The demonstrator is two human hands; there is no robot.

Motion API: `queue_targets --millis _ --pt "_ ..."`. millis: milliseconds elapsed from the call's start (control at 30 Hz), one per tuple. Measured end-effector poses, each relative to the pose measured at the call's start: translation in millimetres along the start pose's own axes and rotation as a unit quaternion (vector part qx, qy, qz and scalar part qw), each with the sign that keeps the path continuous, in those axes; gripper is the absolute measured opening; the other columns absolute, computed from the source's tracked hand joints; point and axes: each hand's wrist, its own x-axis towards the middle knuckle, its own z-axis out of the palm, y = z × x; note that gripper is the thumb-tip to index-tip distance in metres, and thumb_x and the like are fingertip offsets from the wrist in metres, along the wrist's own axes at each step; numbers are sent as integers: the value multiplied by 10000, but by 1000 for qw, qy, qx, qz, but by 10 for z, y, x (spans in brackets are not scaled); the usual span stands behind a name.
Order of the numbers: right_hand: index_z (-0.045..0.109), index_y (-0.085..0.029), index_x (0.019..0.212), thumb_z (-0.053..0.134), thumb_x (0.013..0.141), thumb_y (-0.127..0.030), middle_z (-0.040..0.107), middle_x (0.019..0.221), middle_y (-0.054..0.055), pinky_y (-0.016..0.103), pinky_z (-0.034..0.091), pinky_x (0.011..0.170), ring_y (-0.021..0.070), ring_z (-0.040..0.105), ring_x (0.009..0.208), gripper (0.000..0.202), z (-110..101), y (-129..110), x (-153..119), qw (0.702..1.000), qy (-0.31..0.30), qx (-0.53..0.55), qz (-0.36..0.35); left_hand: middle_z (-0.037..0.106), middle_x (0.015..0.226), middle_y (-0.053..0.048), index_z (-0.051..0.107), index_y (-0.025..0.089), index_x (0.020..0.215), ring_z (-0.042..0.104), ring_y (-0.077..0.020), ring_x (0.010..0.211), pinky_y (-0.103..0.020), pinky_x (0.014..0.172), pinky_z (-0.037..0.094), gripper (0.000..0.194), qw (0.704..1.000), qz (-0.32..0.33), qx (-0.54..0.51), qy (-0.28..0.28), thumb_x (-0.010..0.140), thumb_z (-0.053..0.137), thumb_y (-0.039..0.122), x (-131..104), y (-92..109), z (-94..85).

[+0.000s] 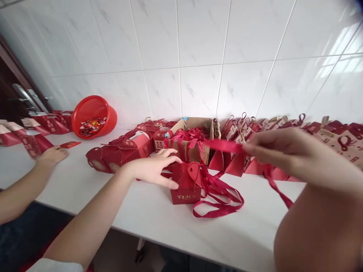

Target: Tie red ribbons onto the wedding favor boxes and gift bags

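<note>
A small red gift box [185, 189] with gold lettering and a twisted cord stands upright near the table's middle. At its left side is my left hand [155, 168], fingers spread, thumb and fingertips at the box edge. My right hand [283, 151], blurred by motion, is raised to the right and pinches a crimson ribbon [225, 146]. One end of the ribbon stretches left toward the open cardboard box [195, 151], which holds more ribbon; another length hangs below my hand. Loops of loose ribbon [218, 213] lie right of the small box.
Red boxes [121, 155] stand left of the cardboard box, and rows of handled boxes [347, 145] line the wall at right. A tilted red tub [112, 121] holds wrapped sweets. At far left, another person's hand [53, 155] touches a red packet [70, 144] on the white table [141, 215].
</note>
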Motion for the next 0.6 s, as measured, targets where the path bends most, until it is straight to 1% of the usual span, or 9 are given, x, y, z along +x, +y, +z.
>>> queue_targets --millis 33,100,167,200,233,300,367,467,600 --pt "561 -194 678 556 876 -492 438 546 -29 248 280 417 91 356 473 358 45 -9 87 998 -55 -17 1 397 1475 -62 581 339 1250 407 -354 1313 -369 907 481 665 999 8 30 -21 635 782 497 1 92 -140" --pt "475 -191 614 519 884 -441 405 565 -27 253 283 451 91 332 503 371 153 -11 247 990 -136 -45 8 597 1278 -39 624 328 1188 583 -266 1101 -283 779 482 480 998 8 55 4 722 705 409 -3 276 -332" --pt "405 -189 588 496 882 -400 366 570 -29 256 280 469 92 309 518 373 254 3 371 985 -161 -60 25 677 1108 -18 662 304 1099 631 -203 926 -256 710 452 319 996 6 65 67 813 589 426 10 433 -395" --pt "382 -189 582 493 878 -389 348 566 -31 257 271 468 92 295 517 373 295 14 417 984 -164 -64 36 698 1011 -12 692 280 996 634 -183 843 -250 664 433 266 994 4 70 79 823 564 438 33 495 -385" --pt "367 -190 579 492 874 -384 335 563 -33 259 261 464 92 285 514 374 329 27 453 983 -166 -66 45 705 896 -10 703 254 884 624 -167 744 -250 604 408 252 995 -1 77 62 816 562 451 69 546 -354" --pt "351 -192 577 493 871 -386 321 561 -35 261 249 459 91 273 511 379 375 54 505 981 -173 -68 57 673 688 -3 678 218 707 566 -149 574 -260 500 338 244 995 -19 93 -11 752 617 451 168 613 -260" --pt "376 -192 588 496 870 -396 341 569 -33 262 251 460 92 283 513 369 405 80 534 978 -181 -73 69 636 584 2 638 203 605 519 -144 502 -268 457 290 212 991 -29 113 -67 694 667 393 268 646 -163" --pt "427 -189 615 485 880 -416 386 587 -25 266 259 469 99 312 526 353 435 103 544 974 -185 -94 92 625 553 16 620 202 547 494 -136 478 -269 438 272 122 988 -10 114 -100 664 653 215 318 653 -101" --pt "451 -191 636 467 886 -430 410 615 -21 271 276 486 104 327 543 346 452 94 528 967 -204 -105 106 686 666 35 737 263 671 567 -136 581 -259 491 337 136 983 98 61 -140 658 695 134 117 600 -208"
